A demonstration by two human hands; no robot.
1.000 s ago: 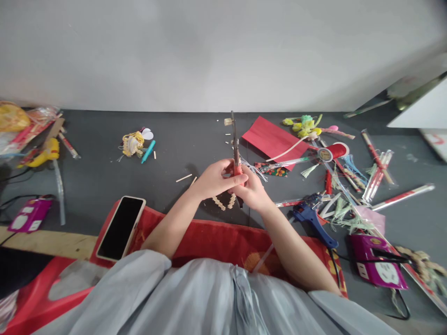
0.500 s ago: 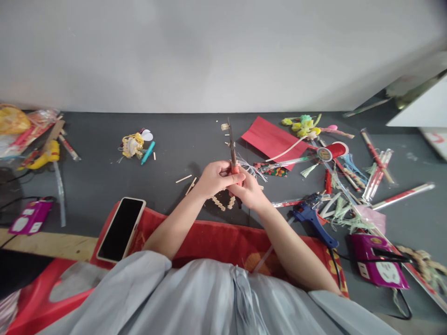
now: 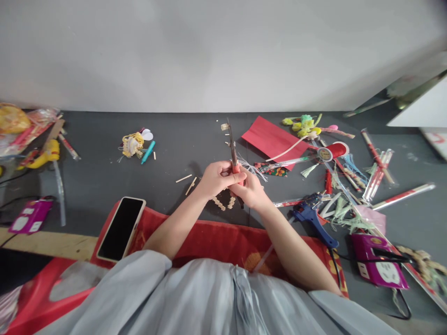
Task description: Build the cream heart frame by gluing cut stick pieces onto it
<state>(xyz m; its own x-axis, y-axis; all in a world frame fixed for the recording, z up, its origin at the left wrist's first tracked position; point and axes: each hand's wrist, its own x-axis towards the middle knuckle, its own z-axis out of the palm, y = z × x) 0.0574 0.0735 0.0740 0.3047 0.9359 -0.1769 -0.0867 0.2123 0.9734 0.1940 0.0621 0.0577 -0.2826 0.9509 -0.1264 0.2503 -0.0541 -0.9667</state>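
Both of my hands meet over the middle of the dark table. My left hand point(image 3: 217, 180) is closed, its thumb pressed on the red handle of a cutting tool point(image 3: 232, 143) with a long, narrow metal blade. My right hand point(image 3: 252, 190) is wrapped around the same handle from the other side. The blade points away from me; I cannot tell whether it is a knife or scissors. Below the hands lies a beaded-looking, pale wooden piece point(image 3: 219, 203), partly hidden. Thin wooden sticks point(image 3: 183, 178) lie left of my left hand, and a small pale bit point(image 3: 224, 126) is near the blade tip.
Red paper point(image 3: 270, 138), a red thread spool point(image 3: 333, 151) and a blue glue gun point(image 3: 312, 223) are on the right among tassels and wrapped sticks. A phone point(image 3: 121, 229) lies at front left. Farther left are a teal marker point(image 3: 148, 152) and a yellow glue gun point(image 3: 45, 156).
Hardly anything differs. Both hands keep the same grip on the red-handled cutting tool, with only a very slight shift of the hands.
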